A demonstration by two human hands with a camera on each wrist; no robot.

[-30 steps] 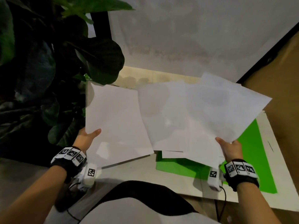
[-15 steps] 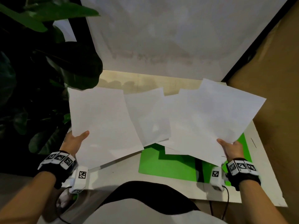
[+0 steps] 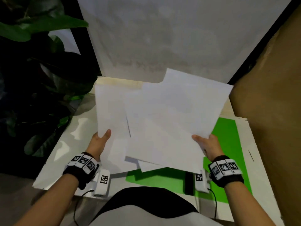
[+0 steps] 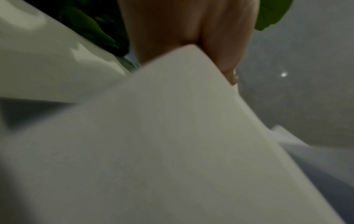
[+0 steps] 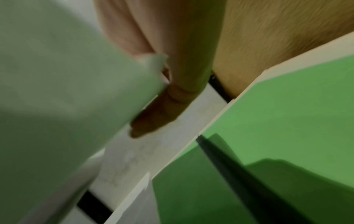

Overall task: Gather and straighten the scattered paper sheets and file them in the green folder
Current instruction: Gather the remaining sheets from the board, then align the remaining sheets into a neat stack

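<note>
Several white paper sheets overlap in a loose, uneven bunch held in the air above the table. My left hand pinches the leftmost sheet at its lower left edge, thumb on top. At the bunch's lower right edge my right hand pinches the sheets, with the fingers underneath. The green folder lies flat on the table below, largely covered by the sheets; its surface fills the right wrist view's lower right.
The white table ends at a near edge close to my body. A large dark-leaved plant stands at the left. A white wall panel rises behind, and a brown wall closes the right side.
Both hands have moved toward each other, sliding the spread-out sheets together into a narrower overlapping bunch. More of the folder's right side now shows.
</note>
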